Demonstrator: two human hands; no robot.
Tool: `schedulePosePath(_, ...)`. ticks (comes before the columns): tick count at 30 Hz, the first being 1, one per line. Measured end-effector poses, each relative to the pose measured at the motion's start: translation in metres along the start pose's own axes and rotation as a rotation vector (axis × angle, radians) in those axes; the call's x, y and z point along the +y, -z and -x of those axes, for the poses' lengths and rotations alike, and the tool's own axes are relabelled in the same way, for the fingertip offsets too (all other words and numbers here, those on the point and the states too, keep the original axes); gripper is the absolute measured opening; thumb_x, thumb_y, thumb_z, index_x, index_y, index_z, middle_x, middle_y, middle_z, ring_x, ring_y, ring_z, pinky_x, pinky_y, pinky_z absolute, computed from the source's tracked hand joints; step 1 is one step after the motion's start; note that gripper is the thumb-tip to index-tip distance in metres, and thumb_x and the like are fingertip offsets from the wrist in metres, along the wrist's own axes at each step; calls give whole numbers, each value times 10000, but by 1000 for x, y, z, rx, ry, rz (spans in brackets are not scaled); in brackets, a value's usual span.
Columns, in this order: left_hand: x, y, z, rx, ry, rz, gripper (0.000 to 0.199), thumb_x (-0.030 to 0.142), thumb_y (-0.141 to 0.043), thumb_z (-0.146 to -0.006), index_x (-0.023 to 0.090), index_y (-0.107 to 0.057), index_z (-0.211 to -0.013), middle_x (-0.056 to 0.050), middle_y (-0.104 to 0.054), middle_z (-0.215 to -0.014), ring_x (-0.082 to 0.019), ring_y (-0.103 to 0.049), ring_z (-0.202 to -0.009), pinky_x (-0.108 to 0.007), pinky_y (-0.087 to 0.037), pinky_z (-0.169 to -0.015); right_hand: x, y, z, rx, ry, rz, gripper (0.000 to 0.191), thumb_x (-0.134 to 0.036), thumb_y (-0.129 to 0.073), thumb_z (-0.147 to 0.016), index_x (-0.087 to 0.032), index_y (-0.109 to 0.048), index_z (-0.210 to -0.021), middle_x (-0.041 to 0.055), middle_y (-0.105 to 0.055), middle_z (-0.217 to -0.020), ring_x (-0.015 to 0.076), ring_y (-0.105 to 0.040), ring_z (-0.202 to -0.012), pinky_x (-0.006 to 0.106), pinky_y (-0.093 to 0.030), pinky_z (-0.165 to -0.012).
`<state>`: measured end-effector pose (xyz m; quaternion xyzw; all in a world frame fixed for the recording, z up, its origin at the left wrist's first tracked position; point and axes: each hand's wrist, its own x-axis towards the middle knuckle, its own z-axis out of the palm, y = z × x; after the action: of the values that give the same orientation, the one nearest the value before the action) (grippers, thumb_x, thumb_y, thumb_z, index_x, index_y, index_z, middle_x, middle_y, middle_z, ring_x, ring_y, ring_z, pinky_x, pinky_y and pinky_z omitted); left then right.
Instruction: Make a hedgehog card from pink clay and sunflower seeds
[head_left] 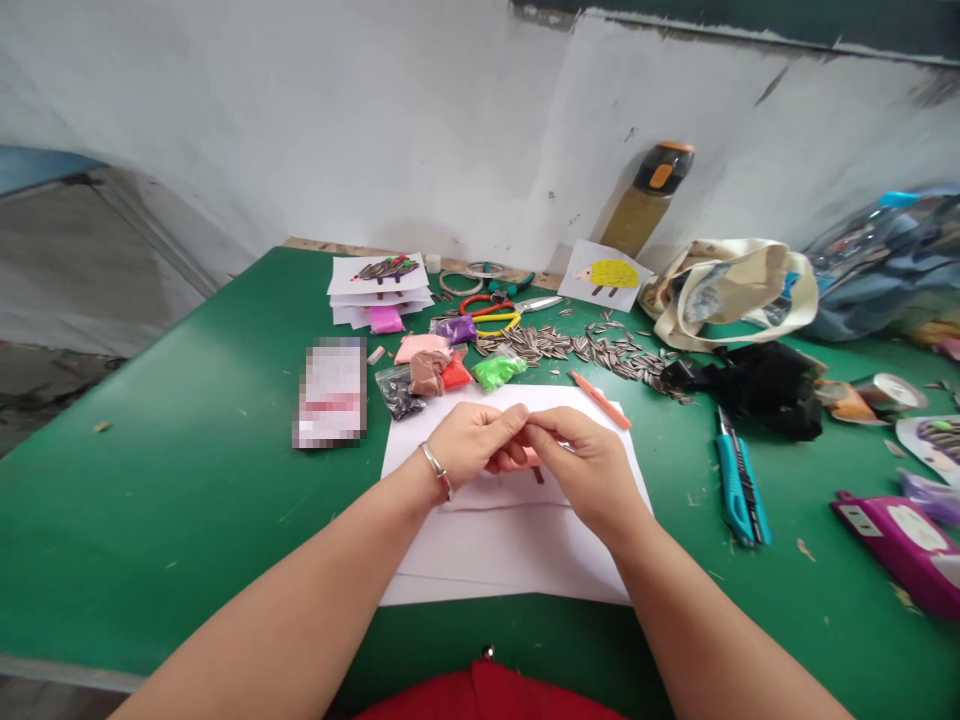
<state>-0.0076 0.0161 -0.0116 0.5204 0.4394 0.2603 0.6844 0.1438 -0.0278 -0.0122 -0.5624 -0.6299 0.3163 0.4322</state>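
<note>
While a white wall [337, 120] is standing behind it, a green worktable [150, 520] is filling most of the view, with a canvas tote bag [727, 295] slumping at its far right and a bottle [649, 195] leaning against the wall. Striped sunflower seeds [577, 348] are lying scattered across the far middle of the table, near scissors [536, 305] and packets of coloured clay [442, 365], while a blue utility knife [741, 480] is lying off to the right. Sheets of white paper [510, 545] are lying in front of the person, and both hands are working just above them. The left hand [469, 445], with a metal bangle [437, 470] around its wrist, and the right hand [585, 470] are meeting at the fingertips. Their fingers are curling inward and pressing together, pinching a small pink piece of clay [531, 457] between them over the top sheet. A thin orange stick [600, 398] is resting on the paper's far edge, near the right hand.
</note>
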Motion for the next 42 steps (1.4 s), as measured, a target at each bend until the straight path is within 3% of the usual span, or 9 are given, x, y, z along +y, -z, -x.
schedulePosePath(4,4,8,0,166,-66,-122,495,583,-574,-787,103,-672,-717,-64,-658,-626,-103,-560,-507,-212,-442,-482,1,2,0,35,-32,14,123,-191,-576,-823,-231,-691,-835,-12,-682,-859,133,-604,-784,259,-473,-717)
schedulePosePath(8,8,17,-1,259,-118,-245,417,513,-560,-817,118,-681,-757,-55,-676,-676,-106,-566,-527,-216,-448,-504,2,0,2,-51,16,97,129,-160,-558,-826,-222,-670,-834,-8,-658,-814,132,-585,-757,253,-451,-688)
schedulePosePath(15,7,20,-1,289,-243,-736,397,411,-484,-856,159,-627,-585,3,-611,-555,-124,-557,-564,-237,-378,-566,3,-8,13,-259,286,637,225,-142,-463,-892,-187,-652,-779,39,-633,-791,168,-531,-810,305,-340,-737)
schedulePosePath(21,6,17,-1,266,-281,-857,409,390,-448,-865,169,-559,-539,14,-575,-558,-124,-505,-577,-253,-309,-559,7,-12,18,-319,335,837,183,-157,-482,-894,-196,-638,-805,35,-629,-790,175,-499,-800,318,-275,-717)
schedulePosePath(32,5,15,0,235,-269,-933,394,372,-437,-874,170,-607,-583,4,-573,-576,-132,-478,-581,-264,-261,-544,3,-13,21,-365,347,885,167,-132,-507,-876,-192,-626,-775,32,-618,-777,175,-488,-779,325,-257,-687)
schedulePosePath(42,-1,17,-4,103,-198,-1062,293,300,-486,-827,179,-627,-599,-15,-593,-585,-148,-466,-563,-281,-223,-531,-5,-1,17,-383,229,658,214,-157,-477,-885,-205,-658,-782,26,-612,-762,163,-524,-765,295,-319,-690)
